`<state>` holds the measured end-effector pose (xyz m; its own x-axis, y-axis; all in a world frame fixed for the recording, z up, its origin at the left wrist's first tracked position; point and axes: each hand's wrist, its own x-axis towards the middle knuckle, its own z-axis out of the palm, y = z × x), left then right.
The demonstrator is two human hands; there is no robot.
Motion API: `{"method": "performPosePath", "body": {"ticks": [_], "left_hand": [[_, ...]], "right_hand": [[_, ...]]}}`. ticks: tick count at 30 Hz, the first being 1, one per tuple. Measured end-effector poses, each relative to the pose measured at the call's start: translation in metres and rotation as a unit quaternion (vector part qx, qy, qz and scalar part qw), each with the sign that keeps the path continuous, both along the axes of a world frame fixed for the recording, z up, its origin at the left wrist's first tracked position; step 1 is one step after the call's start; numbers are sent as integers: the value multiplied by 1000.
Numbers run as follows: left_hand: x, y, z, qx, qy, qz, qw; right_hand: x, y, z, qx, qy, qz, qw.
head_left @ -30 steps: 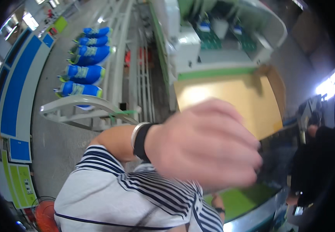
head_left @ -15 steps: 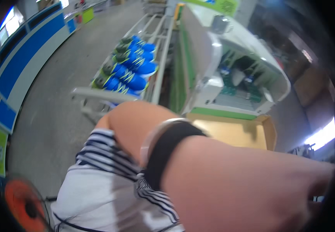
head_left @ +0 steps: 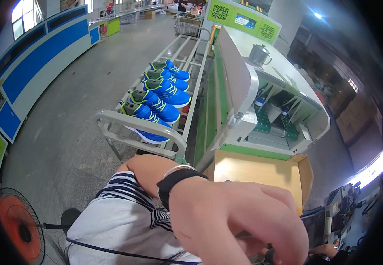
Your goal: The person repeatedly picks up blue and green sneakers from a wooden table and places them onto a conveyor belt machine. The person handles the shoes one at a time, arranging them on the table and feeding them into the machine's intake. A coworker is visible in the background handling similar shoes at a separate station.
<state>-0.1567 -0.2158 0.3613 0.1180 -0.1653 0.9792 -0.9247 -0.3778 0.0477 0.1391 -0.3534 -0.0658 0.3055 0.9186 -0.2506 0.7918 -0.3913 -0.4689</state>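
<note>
My left arm comes in from the left in a navy-and-white striped sleeve, with a bracelet and a black band at the wrist. My left hand (head_left: pixel 240 212) fills the lower middle, back of the hand up. Its fingers and thumb curl down toward the lower edge, around something I cannot make out. My right hand is not plainly seen; a small patch of skin (head_left: pixel 324 250) shows at the lower right, and whose it is I cannot tell. Just beyond my left hand stands a cardboard box (head_left: pixel 262 170), its inside a plain tan.
Blue shoes (head_left: pixel 167 95) with lime laces stand in a row on a metal rack (head_left: pixel 140 121). A white-and-green conveyor machine (head_left: pixel 226 110) carries a metal mug (head_left: pixel 259 55). An orange fan (head_left: pixel 21 229) stands lower left; a blue-and-white machine (head_left: pixel 45 62) lines the left; dark machinery (head_left: pixel 335 212) sits right.
My left hand has moved from the right edge back to the lower middle, its fingers now curled downward. The view has shifted, so rack and box appear lower.
</note>
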Motion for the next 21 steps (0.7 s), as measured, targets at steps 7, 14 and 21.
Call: {"method": "performPosePath", "body": {"ticks": [7,14,21], "left_hand": [[14,-9,-1,-88,-37,-142,985],[8,-50,14,-358,-41,-239,901],[13,-24,-8,-167,-178,127,961]], "right_hand": [[18,-20,-2,-24,-12,-37,999],[32,-41,-3,-41,-20,-75,996],[47,-63,1,-39,-30,-104,993]]}}
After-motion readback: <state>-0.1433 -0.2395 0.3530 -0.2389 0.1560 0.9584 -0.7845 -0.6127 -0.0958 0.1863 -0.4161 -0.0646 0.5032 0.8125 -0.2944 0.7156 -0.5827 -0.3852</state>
